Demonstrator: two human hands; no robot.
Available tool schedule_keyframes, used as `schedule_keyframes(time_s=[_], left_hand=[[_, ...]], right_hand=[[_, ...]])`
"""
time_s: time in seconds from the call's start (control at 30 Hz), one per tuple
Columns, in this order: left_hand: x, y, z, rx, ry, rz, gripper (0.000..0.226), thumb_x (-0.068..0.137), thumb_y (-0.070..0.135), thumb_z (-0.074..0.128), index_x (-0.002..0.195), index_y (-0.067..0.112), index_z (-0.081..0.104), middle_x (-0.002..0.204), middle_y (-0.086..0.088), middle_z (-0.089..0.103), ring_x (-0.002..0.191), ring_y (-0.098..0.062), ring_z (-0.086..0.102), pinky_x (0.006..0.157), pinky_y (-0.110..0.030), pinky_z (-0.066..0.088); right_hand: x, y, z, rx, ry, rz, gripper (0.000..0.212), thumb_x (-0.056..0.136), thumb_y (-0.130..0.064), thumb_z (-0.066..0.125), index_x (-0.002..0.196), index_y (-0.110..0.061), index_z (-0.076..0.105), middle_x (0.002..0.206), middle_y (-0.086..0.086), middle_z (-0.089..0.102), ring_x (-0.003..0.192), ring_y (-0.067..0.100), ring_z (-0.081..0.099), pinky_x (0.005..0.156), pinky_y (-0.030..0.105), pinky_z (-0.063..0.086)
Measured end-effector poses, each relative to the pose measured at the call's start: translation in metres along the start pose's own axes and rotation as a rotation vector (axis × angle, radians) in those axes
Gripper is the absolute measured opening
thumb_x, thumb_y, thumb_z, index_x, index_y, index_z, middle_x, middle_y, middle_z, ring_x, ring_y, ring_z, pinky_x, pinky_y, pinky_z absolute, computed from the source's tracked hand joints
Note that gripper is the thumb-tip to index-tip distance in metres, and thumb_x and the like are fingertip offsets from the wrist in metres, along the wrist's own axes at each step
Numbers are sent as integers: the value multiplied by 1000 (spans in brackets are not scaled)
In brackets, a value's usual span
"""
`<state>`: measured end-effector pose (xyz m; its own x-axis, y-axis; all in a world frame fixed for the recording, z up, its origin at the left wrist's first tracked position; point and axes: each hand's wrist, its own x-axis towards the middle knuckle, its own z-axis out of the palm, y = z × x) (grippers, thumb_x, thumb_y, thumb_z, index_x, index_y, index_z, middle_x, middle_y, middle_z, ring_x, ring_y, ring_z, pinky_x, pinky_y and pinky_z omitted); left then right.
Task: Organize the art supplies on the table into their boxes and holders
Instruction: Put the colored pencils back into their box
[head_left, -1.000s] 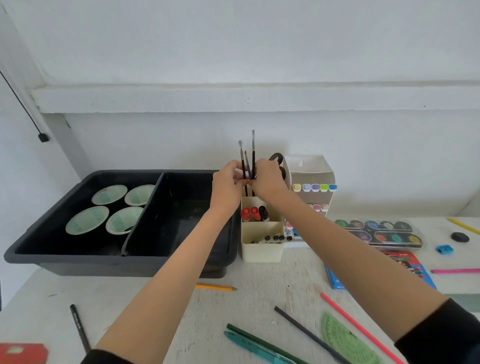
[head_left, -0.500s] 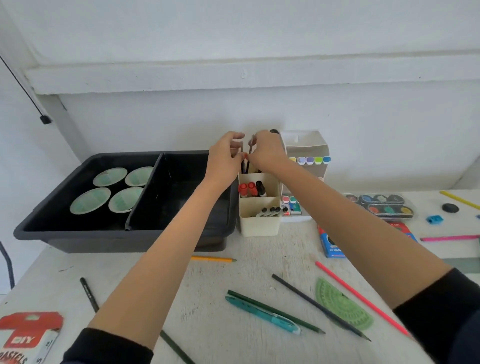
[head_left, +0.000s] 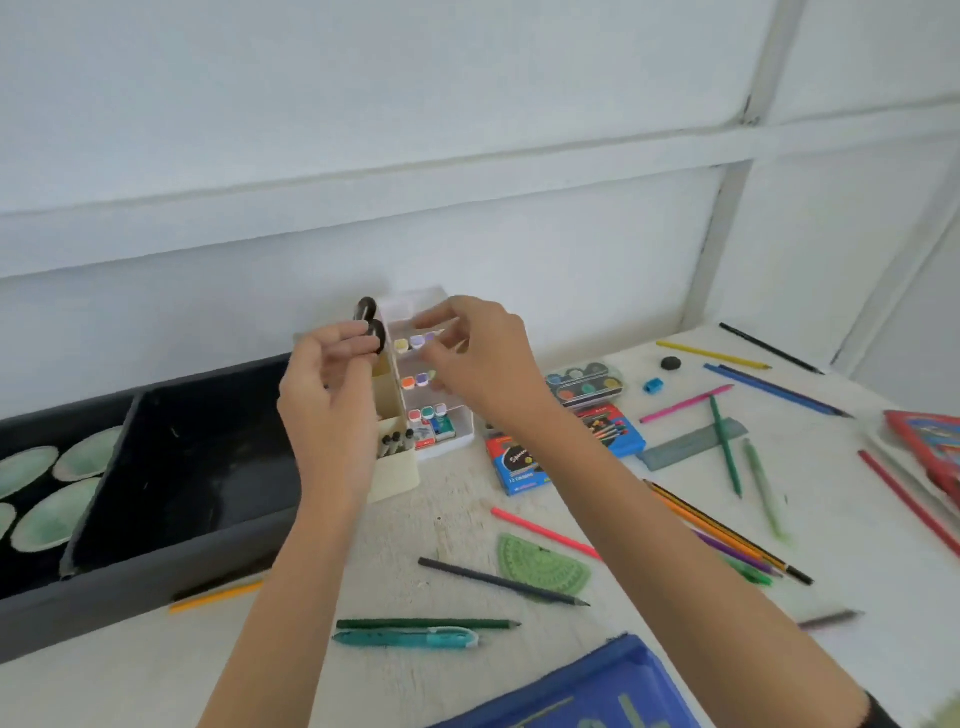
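Cream plastic holder (head_left: 397, 470) stands half hidden behind the person's left hand (head_left: 332, 379). Its rear pockets are blocked from view, and only the front pocket of dark-capped markers shows. Two black scissor handles (head_left: 370, 325) rise above the holder, the lower loop touching the curled left fingertips. Motion blur makes it impossible to tell whether they grip it.

The right hand (head_left: 478, 358) hovers in front of the white marker rack (head_left: 460, 426) just beside the holder. Its fingers are loosely bent and apart with nothing visible in them, and they cover part of the upper shelves.

A dark grey tray (head_left: 130, 587), cut off at the left edge, sits against the holder with pale green bowls (head_left: 49, 519) in its left compartment.

Loose on the white tabletop (head_left: 452, 519) lie a green protractor (head_left: 543, 564), a dark pencil (head_left: 498, 582), a pink pencil (head_left: 540, 531), a green pencil (head_left: 426, 623), a teal pen (head_left: 405, 637) and an orange pencil (head_left: 218, 596).

A watercolour palette (head_left: 587, 382) and a blue crayon box (head_left: 519, 465) are partly covered by the right forearm. A blue pouch (head_left: 587, 686) is cut off at the bottom edge, and a bundle of pencils (head_left: 727, 543) at right is blurred.
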<state>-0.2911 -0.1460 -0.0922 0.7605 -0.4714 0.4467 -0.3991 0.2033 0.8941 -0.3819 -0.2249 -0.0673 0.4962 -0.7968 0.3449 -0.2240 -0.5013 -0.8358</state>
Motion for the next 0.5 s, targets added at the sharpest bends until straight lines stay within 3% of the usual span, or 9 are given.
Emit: schedule_keyframes(time_s=[0.1, 0.3, 0.5], left_hand=[[-29, 6, 31, -126, -111, -40, 24, 87, -3, 51, 95, 15, 65, 92, 1, 69, 90, -6, 63, 81, -21, 48], [-92, 10, 102, -256, -407, -155, 32, 83, -10, 47, 83, 17, 64, 85, -5, 68, 83, -14, 65, 77, -26, 48], [-171, 24, 171, -263, -669, -223, 28, 83, -9, 48, 83, 13, 66, 79, -1, 69, 80, -16, 64, 76, -27, 49]], right_hand=[[-33, 24, -36, 59, 79, 122, 22, 83, -2, 56, 90, -20, 67, 78, 9, 69, 63, 26, 65, 65, 38, 57], [-102, 74, -115, 71, 318, 344, 29, 82, 0, 56, 75, -26, 66, 75, 11, 69, 51, 16, 60, 58, 29, 54], [-171, 121, -201, 28, 501, 515, 24, 86, 1, 53, 84, -17, 70, 77, 4, 71, 59, 19, 65, 60, 31, 56]])
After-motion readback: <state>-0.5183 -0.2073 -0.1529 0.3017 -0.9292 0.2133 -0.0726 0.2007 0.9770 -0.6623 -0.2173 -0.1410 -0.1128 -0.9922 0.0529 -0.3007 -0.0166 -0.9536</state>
